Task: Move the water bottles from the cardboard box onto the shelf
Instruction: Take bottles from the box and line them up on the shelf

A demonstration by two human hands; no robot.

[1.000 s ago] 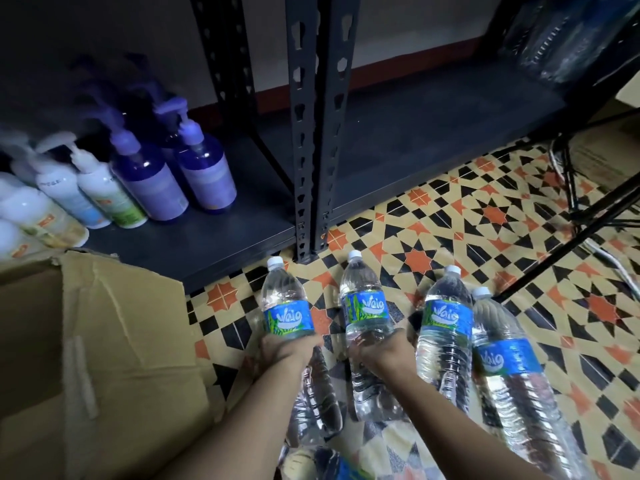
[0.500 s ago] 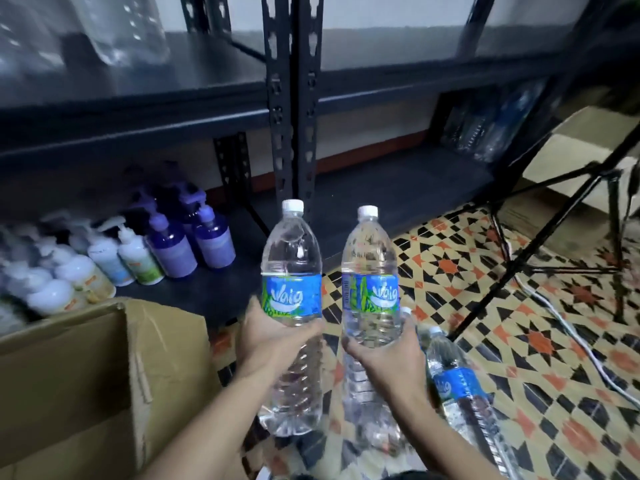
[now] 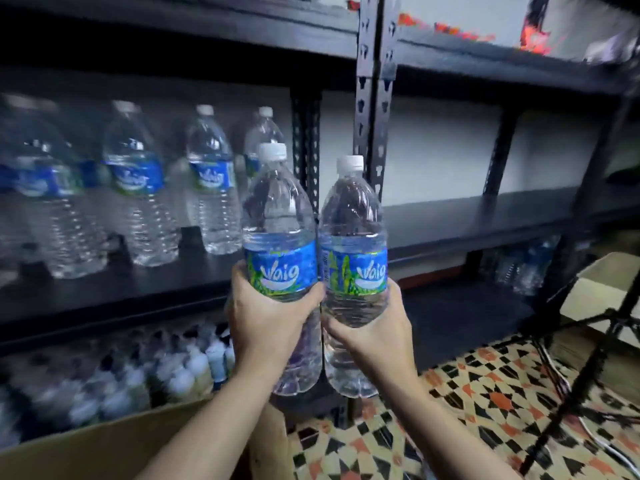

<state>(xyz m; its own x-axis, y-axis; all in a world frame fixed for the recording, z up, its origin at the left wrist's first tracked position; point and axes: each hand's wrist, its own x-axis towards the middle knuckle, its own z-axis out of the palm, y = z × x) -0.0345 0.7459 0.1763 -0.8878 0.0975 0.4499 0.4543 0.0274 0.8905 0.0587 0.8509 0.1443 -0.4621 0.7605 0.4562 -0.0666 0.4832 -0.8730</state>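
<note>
My left hand (image 3: pixel 266 320) grips a clear water bottle (image 3: pixel 277 216) with a blue label and white cap, held upright. My right hand (image 3: pixel 374 334) grips a second, matching bottle (image 3: pixel 351 216) right beside it; the two touch at the labels. Both are raised in front of the dark metal shelf (image 3: pixel 138 289), level with its middle board. Several more bottles (image 3: pixel 135 181) stand in a row on that board to the left. The cardboard box (image 3: pixel 138 445) shows only its rim at the bottom left.
A perforated black upright post (image 3: pixel 372 98) stands just behind the held bottles. The right half of the middle board (image 3: pixel 485 216) is bare. Pump bottles (image 3: pixel 180 372) crowd the lowest board. A tripod leg (image 3: pixel 588 368) crosses the patterned tile floor on the right.
Both hands have lifted their bottles from near the floor up to the middle shelf level, and the view has tilted upward; the bottles left standing on the floor are out of view.
</note>
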